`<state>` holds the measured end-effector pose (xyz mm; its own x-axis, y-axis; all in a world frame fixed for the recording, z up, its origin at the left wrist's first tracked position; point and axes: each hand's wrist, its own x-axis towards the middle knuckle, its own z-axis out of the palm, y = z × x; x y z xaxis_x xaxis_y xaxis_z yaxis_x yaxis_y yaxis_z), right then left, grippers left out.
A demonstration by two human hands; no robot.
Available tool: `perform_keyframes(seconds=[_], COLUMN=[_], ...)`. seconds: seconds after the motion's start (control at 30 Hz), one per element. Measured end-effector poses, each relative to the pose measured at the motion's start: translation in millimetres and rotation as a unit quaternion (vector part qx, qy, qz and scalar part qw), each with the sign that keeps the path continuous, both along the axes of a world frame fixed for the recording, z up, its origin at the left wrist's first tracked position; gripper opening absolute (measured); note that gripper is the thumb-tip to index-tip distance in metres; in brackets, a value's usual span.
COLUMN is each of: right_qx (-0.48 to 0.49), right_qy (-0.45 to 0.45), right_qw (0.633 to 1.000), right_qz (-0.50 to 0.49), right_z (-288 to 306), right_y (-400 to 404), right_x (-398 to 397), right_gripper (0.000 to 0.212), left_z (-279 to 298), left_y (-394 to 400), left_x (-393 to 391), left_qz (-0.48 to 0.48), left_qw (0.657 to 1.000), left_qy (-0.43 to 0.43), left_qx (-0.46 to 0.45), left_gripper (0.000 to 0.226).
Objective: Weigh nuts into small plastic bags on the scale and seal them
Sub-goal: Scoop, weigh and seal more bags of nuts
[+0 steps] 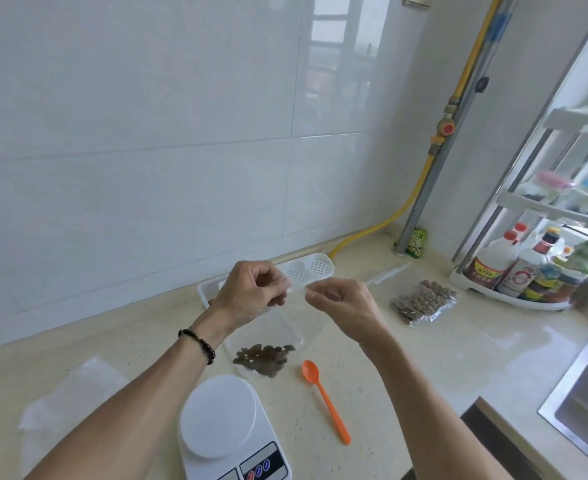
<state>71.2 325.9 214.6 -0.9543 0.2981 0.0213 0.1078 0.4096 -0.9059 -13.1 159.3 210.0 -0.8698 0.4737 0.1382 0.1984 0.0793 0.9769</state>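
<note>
— Above the tabletop [406, 358], item one: hands?

— Left hand [251, 289], raised, wrist bent, beaded bracelet [199, 342] on the forearm; grip clamped, thumb and fingers pinching the top edge of a clear plastic bag [285, 327]. Right hand [341, 299], level with it and just beside, knuckles up; grip likewise pinched on the same top edge.

— Item two: the bag?

— Transparent, hanging from both hands, top edge stretched between them. Brown nuts [263, 358] gathered in a small heap at its bottom, which reaches down near the tabletop. Whether the seal is closed, cannot tell.

— Item three: the scale?

— White scale [226, 424], round platter bare, at the near edge below the forearms. Display partly cut off.

— Other entries?

— Orange spoon [325, 398], lying flat just right of the scale. Filled bags of nuts [424, 301], to the right, well apart from the hands. White tray [306, 270] against the wall behind the hands. Empty clear bags [70, 403], far left.
</note>
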Motion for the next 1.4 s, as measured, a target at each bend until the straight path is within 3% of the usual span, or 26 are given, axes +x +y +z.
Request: perform_keyframes(seconds=[0.2,0.37,0.53,0.7,0.8,0.9,1.07,1.23,1.33,1.4], right_qx=[0.083,0.053,0.057,0.093,0.059,0.054,0.098,0.039,0.001,0.039], right_qy=[0.011,0.014,0.008,-0.006,0.009,0.014,0.0,-0.008,-0.024,-0.075], right_qw=[0.996,0.998,0.996,0.993,0.996,0.998,0.992,0.993,0.997,0.996], right_qz=[-0.028,-0.032,-0.061,-0.071,-0.062,-0.041,-0.083,-0.112,-0.078,-0.04], right_z=[6,11,11,4,1,-1,-13,-30,-43,-59], right_y=[-10,-5,7,9,16,26,68,142,198,233], right_x=[-11,-17,-31,-42,-45,-48,-59,-65,-65,-66], right_gripper=[0.008,0.012,0.021,0.021,0.018,0.006,0.008,0.016,0.039,0.033], left_z=[-4,0,0,-5,-7,-12,-23,-38,-41,-42], left_y=[5,1,-5,3,14,35,76,143,197,234], left_x=[-4,-13,-32,-45,-51,-54,-61,-75,-80,-84], left_qz=[-0.031,-0.04,0.017,-0.027,0.008,-0.021,-0.057,-0.06,-0.055,-0.058], left_qw=[1.0,0.999,0.996,0.999,0.998,0.998,0.997,0.996,0.997,0.998], left_qy=[-0.005,-0.02,-0.055,-0.026,0.019,0.023,-0.004,0.027,0.01,-0.019], left_qx=[-0.005,0.0,0.068,-0.038,-0.055,-0.06,-0.055,-0.064,-0.045,-0.028], left_gripper=[0.018,0.016,0.015,0.012,0.013,0.013,0.009,0.013,0.016,0.015])
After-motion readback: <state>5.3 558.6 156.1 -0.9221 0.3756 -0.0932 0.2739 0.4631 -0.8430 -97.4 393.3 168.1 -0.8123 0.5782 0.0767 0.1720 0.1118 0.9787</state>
